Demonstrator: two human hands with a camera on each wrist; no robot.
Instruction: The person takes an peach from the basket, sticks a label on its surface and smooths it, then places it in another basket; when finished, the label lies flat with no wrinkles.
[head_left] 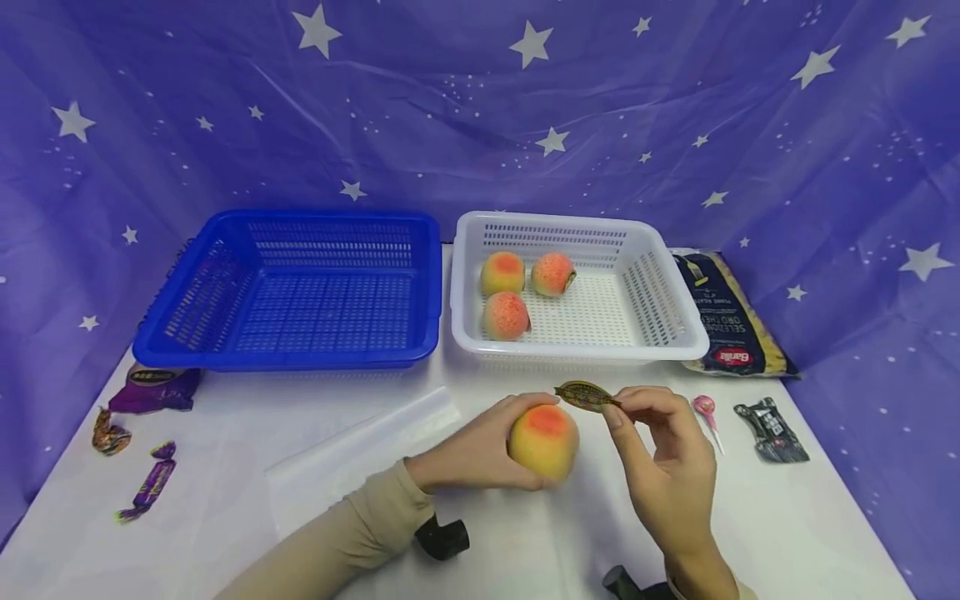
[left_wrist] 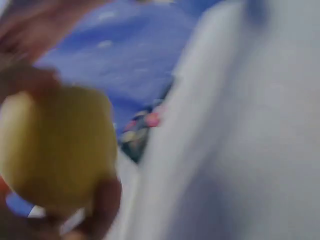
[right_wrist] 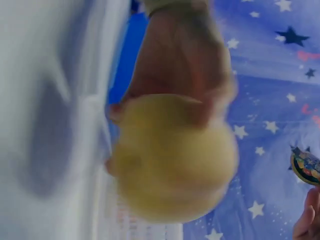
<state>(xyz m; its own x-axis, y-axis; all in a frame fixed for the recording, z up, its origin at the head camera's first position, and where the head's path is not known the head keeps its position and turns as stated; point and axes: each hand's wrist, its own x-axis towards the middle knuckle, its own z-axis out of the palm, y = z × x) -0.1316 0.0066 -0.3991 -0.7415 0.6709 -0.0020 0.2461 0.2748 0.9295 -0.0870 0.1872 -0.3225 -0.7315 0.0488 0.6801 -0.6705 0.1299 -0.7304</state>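
In the head view my left hand (head_left: 480,446) grips a yellow peach (head_left: 545,446) with a red top, fingers around its far side and the thumb on its near side. Just to the right, my right hand (head_left: 671,467) pinches a small candy in a dark-and-gold wrapper (head_left: 587,396) between thumb and fingertips. This wrapper's crimped end points at the peach. Blurred in the left wrist view, the peach (left_wrist: 60,150) fills the left side. The right wrist view has the peach (right_wrist: 175,165) in the middle and the candy (right_wrist: 306,167) at the right edge.
A white basket (head_left: 577,351) with three peaches stands behind the hands, a blue basket (head_left: 322,312) to its left. Clear plastic (head_left: 360,458) lies under the left arm. Wrapped candies (head_left: 153,483) lie left; a lollipop (head_left: 704,406), black packet (head_left: 772,429) and pasta bag (head_left: 731,321) right.
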